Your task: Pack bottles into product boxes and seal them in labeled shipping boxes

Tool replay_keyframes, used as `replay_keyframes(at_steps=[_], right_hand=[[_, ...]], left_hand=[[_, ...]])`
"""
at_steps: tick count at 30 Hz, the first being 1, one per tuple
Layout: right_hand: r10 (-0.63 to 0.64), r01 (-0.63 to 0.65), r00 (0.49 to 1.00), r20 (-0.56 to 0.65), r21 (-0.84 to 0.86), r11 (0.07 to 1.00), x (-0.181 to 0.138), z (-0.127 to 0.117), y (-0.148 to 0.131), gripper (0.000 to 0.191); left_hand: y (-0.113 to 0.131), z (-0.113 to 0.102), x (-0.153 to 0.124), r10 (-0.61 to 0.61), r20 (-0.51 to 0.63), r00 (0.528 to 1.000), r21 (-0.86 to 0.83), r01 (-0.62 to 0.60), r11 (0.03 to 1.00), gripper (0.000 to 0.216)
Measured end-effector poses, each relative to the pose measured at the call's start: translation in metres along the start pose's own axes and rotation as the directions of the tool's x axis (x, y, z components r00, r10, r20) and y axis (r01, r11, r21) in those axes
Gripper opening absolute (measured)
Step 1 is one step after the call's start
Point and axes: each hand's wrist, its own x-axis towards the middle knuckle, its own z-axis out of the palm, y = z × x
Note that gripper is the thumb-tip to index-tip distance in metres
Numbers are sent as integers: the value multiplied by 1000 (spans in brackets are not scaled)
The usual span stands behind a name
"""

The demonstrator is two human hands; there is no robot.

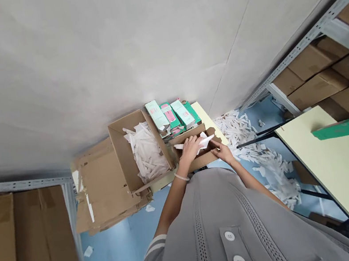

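Observation:
My left hand [190, 147] reaches over a small open cardboard box [202, 160], its fingers closed on white paper [206, 141] that sticks out on both sides. A light band circles that wrist. At the box's right front corner, my right hand [223, 153] grips the cardboard edge; some of its fingertips are hidden. Left of the small box stands a larger open carton [123, 157] with a heap of white paper strips [146, 149] inside. Behind the small box lie several product boxes, among them a pale green one [157, 114] and a green one with pink [169, 113].
Flattened cardboard [104, 179] lies at the left. White scraps [268, 163] cover the blue floor to the right. A pale yellow table [334, 156] holds a green box [338, 129] and a dark device at its edge. Shelves with brown cartons [323, 73] flank the right.

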Motion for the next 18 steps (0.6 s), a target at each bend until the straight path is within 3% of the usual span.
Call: replay_keyframes(at_steps=[2,5,9,11,13,14,15,18], right_hand=[[20,-20,1000,-9,-6,1000,-7,1,0,64],[60,-61,998,-20,-18,998,-14,2,-1,63],[90,-92,995,-36,-43,995,-21,5,0,61],[99,-101,994,-38,-49,994,-23,6,3,59],[99,-101,995,-33,-43,994,-23,7,6,59],[97,-98,995,-29,-37,995,-22,6,8,59],[94,-95,995,-25,-33,995,-22,6,9,59],[96,-97,995,-18,-47,994,-16,4,11,60]], left_hand=[[-2,-2,-10,18,0,1000,77,-18,997,40],[0,-16,-28,-18,-91,996,116,28,993,53],[-2,-54,-56,-212,-240,947,95,241,966,59],[-17,-75,-70,-402,-351,846,46,445,895,58],[-43,-91,-84,-604,-417,679,-23,656,754,63],[-58,-95,-91,-685,-395,612,-49,731,681,67],[-73,-97,-98,-750,-318,579,-61,778,626,70],[-105,-87,-117,-836,109,538,-85,843,531,75]])
